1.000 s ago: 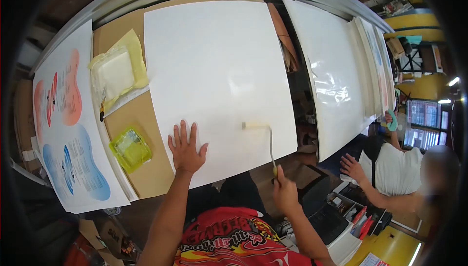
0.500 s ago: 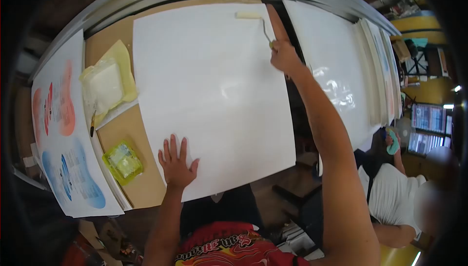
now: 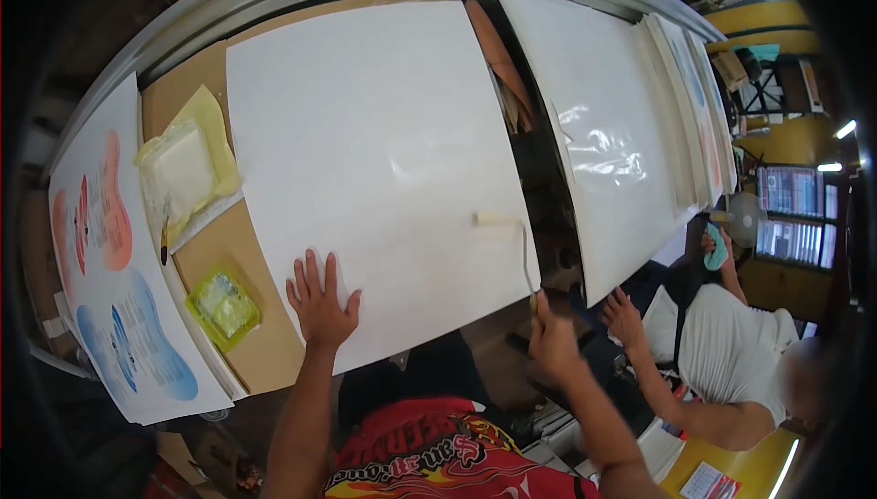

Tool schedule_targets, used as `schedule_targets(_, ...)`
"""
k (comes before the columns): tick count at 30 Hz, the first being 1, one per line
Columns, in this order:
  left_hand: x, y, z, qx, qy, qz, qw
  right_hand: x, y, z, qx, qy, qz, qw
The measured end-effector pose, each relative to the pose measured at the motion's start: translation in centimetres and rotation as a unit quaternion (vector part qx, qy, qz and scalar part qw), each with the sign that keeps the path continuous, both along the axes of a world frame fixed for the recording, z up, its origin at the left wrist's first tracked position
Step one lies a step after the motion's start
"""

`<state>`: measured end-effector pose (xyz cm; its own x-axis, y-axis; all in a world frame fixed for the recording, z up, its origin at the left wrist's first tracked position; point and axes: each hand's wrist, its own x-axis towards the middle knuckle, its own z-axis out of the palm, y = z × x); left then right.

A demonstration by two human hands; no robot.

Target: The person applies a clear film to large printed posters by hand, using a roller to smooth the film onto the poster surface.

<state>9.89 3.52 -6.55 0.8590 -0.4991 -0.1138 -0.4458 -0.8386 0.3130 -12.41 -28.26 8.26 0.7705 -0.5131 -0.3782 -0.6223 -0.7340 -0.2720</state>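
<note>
A large white sheet (image 3: pixel 365 115) lies on brown board. My left hand (image 3: pixel 323 305) rests flat on its lower left part, fingers spread. My right hand (image 3: pixel 555 342), somewhat blurred, is closed round the handle of a small paint roller (image 3: pixel 498 219), just off the sheet's lower right edge. The roller's pale sleeve is over the lower right part of the sheet. To the left sit a white tray (image 3: pixel 183 173) on yellow paper, a brush (image 3: pixel 164 239) beside it, and a yellow-green container (image 3: pixel 224 307) with whitish contents.
Printed sheets with red and blue shapes (image 3: pixel 137 334) lie at the far left. Across a dark gap on the right is another glossy white sheet (image 3: pixel 603 152). A person in a white shirt (image 3: pixel 731 344) stands at the right, one hand by that sheet's corner, the other holding a teal cloth (image 3: pixel 715 248).
My right hand has moved the roller from the sheet's top right down toward its lower right. The co-worker's hand has appeared by the right sheet's corner. My left hand stays on the sheet.
</note>
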Motion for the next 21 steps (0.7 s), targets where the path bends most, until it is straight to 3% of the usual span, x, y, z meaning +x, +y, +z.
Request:
schedule_targets(2,0.0,0.1,0.0,-0.001,0.008,0.002,1.0,7.0,-5.6,-0.9,-0.027,0.018,0.04,0.999)
schedule_targets(3,0.0,0.0,0.0,0.002,0.015,0.004,1.0,10.1,-9.2,-2.4,-0.029,-0.074,0.107,0.991)
schedule_targets(5,0.1,0.0,0.2,0.01,0.028,0.007,1.0,19.3,-14.2,-1.9,-0.015,-0.104,0.188,0.976)
schedule_targets(7,0.2,0.0,0.1,0.014,0.028,0.008,0.999,28.5,-18.4,-2.2,-0.009,-0.084,0.237,0.968)
schedule_targets(8,0.1,0.0,0.0,0.016,0.029,0.008,0.999,33.2,-19.1,-1.5,0.028,-0.098,0.251,0.963)
schedule_targets(10,0.0,0.0,-0.3,0.025,0.025,0.015,0.999,40.6,-20.9,-2.0,-0.002,-0.082,0.332,0.94)
schedule_targets(12,0.0,0.0,-0.5,0.032,0.019,0.017,0.999,45.2,-19.8,-2.4,0.015,-0.083,0.294,0.952)
schedule_targets(15,0.1,0.0,-0.7,0.039,0.007,0.012,0.999,46.6,-19.5,-3.0,0.04,-0.13,0.268,0.954)
schedule_targets(19,0.1,0.1,-0.8,0.041,0.005,0.012,0.999,38.3,-19.0,-4.8,0.015,-0.12,0.24,0.963)
schedule_targets(21,0.0,-0.1,-0.7,0.039,0.006,0.017,0.999,37.8,-18.2,-5.4,0.005,-0.104,0.218,0.97)
